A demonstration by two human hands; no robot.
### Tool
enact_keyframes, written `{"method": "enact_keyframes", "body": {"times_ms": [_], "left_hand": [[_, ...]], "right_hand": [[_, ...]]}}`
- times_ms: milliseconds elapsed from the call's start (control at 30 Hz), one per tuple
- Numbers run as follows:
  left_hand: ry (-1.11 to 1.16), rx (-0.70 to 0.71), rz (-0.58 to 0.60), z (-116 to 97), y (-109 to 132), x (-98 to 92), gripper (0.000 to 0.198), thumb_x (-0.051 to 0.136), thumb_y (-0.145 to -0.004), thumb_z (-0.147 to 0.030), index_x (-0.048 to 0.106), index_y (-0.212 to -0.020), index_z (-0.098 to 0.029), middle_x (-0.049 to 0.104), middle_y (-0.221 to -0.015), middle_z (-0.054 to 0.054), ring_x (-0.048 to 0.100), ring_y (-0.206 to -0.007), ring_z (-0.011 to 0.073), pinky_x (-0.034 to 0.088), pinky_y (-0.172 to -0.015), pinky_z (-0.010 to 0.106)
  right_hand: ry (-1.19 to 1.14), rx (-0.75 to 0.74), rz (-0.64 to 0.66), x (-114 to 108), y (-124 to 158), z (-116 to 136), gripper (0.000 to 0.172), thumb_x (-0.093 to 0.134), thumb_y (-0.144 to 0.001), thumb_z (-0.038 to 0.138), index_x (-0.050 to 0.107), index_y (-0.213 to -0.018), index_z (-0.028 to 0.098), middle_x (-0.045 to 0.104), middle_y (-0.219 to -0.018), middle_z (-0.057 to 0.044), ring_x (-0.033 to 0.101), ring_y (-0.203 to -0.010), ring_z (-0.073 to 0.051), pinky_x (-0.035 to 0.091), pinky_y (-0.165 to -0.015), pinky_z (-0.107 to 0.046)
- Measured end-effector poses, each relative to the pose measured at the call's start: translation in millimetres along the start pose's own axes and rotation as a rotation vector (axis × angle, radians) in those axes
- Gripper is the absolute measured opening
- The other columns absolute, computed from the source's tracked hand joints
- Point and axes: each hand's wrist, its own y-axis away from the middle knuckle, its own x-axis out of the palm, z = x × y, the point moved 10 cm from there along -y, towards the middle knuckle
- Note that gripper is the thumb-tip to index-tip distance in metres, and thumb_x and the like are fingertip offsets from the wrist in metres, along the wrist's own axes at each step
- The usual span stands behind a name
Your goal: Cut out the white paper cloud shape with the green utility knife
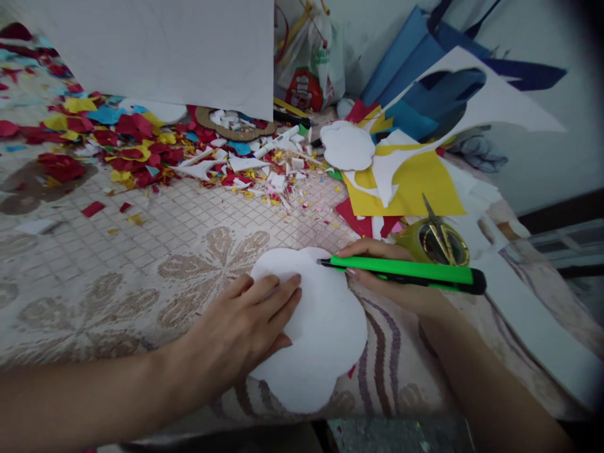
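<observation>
A white scalloped cutout (325,333), flower- or cloud-shaped, lies flat near the front edge of the table. My left hand (255,321) rests on its left part, fingers stretched out and pressing flat. In my right hand (387,270) is a green box cutter (410,269) with a black end. Its tip points left and sits over the upper part of the cutout; whether the blade touches the surface I cannot tell. A smaller white scalloped piece (348,146) lies farther back, on the scraps.
Red, yellow, blue and white scraps (141,135) cover the back of the patterned tablecloth (117,264). A large white sheet (174,50) stands behind them. Right of centre are yellow paper (415,179), gold scissors (443,236) on a tape roll (460,248), and a blue bag (401,53).
</observation>
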Motion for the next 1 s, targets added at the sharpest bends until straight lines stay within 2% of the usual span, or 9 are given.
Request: {"method": "enact_keyframes", "body": {"times_ms": [100, 200, 267, 333, 433, 500, 633, 800, 1000], "left_hand": [[0.048, 0.045, -0.016, -0.3, -1.9, 1.5, 0.040, 0.041, -0.106, -0.037, 0.062, -0.131, -0.013, 0.061, -0.140, 0.007, 0.056, -0.125, 0.0245, 0.036, -0.101, 0.039], [0.142, 0.198, 0.021, -8.2, -2.6, 6.4, 0.037, 0.038, -0.107, -0.027, 0.055, -0.139, -0.018, 0.050, -0.151, 0.005, 0.042, -0.141, 0.0227, 0.024, -0.116, 0.041], [0.205, 0.290, 0.071, -13.5, -1.1, 10.3, 0.040, 0.036, -0.106, -0.020, 0.050, -0.143, -0.019, 0.046, -0.155, 0.003, 0.039, -0.144, 0.0202, 0.016, -0.121, 0.041], [0.231, 0.307, 0.100, -14.1, 0.1, 12.5, 0.041, 0.035, -0.106, -0.019, 0.049, -0.144, -0.019, 0.047, -0.154, 0.004, 0.041, -0.143, 0.0187, 0.013, -0.123, 0.040], [0.207, 0.253, 0.093, -12.1, 1.7, 12.6, 0.040, 0.041, -0.105, -0.021, 0.050, -0.144, -0.021, 0.047, -0.154, 0.003, 0.041, -0.143, 0.0186, 0.014, -0.123, 0.039], [0.184, 0.214, 0.091, -12.3, 3.4, 12.7, 0.040, 0.044, -0.105, -0.023, 0.050, -0.144, -0.023, 0.046, -0.155, 0.001, 0.040, -0.143, 0.0188, 0.014, -0.123, 0.039], [0.160, 0.190, 0.091, -15.9, 6.0, 12.7, 0.040, 0.046, -0.104, -0.024, 0.050, -0.144, -0.021, 0.045, -0.155, 0.002, 0.040, -0.143, 0.0214, 0.014, -0.122, 0.039], [0.165, 0.188, 0.094, -16.6, 5.8, 12.3, 0.041, 0.048, -0.103, -0.025, 0.051, -0.143, -0.020, 0.047, -0.154, 0.004, 0.041, -0.142, 0.0224, 0.024, -0.119, 0.041], [0.169, 0.189, 0.096, -17.0, 4.8, 11.7, 0.041, 0.049, -0.103, -0.024, 0.051, -0.143, -0.020, 0.048, -0.154, 0.005, 0.043, -0.141, 0.0230, 0.027, -0.117, 0.042]], "right_hand": [[0.003, 0.018, -0.005, 2.8, 0.2, -3.3, 0.016, 0.063, -0.092, 0.028, 0.069, -0.107, 0.028, 0.073, -0.096, 0.000, 0.069, -0.084, -0.017, 0.055, -0.070, -0.026], [0.015, 0.020, -0.006, 4.4, 1.0, -3.2, 0.016, 0.062, -0.093, 0.028, 0.069, -0.108, 0.027, 0.072, -0.099, -0.001, 0.068, -0.089, -0.017, 0.054, -0.077, -0.027], [0.016, 0.007, 0.001, 3.7, 2.3, -0.7, 0.017, 0.063, -0.093, 0.029, 0.069, -0.108, 0.027, 0.072, -0.100, -0.001, 0.068, -0.090, -0.016, 0.055, -0.077, -0.026], [-0.005, -0.005, -0.034, -2.5, 4.3, 1.9, 0.017, 0.064, -0.092, 0.029, 0.070, -0.107, 0.027, 0.073, -0.100, -0.001, 0.069, -0.089, -0.017, 0.055, -0.075, -0.027], [-0.030, 0.013, -0.191, -21.0, 8.7, 1.8, 0.015, 0.066, -0.090, 0.028, 0.070, -0.105, 0.031, 0.074, -0.102, 0.000, 0.069, -0.092, -0.019, 0.056, -0.080, -0.031], [-0.034, 0.028, -0.243, -24.8, 10.3, 1.0, 0.015, 0.066, -0.090, 0.028, 0.070, -0.103, 0.033, 0.074, -0.102, 0.001, 0.069, -0.094, -0.020, 0.057, -0.083, -0.033], [-0.042, 0.089, -0.153, -7.9, 6.4, -5.4, 0.015, 0.066, -0.090, 0.031, 0.071, -0.104, 0.033, 0.074, -0.101, 0.000, 0.070, -0.088, -0.022, 0.058, -0.073, -0.034], [-0.068, 0.094, -0.106, 2.6, 2.9, -9.4, 0.018, 0.066, -0.090, 0.030, 0.070, -0.107, 0.031, 0.074, -0.103, -0.001, 0.070, -0.091, -0.021, 0.057, -0.075, -0.032], [-0.077, 0.075, -0.089, 3.1, 3.3, -9.6, 0.018, 0.066, -0.090, 0.030, 0.070, -0.108, 0.031, 0.074, -0.104, 0.000, 0.069, -0.091, -0.019, 0.056, -0.076, -0.030]]}}
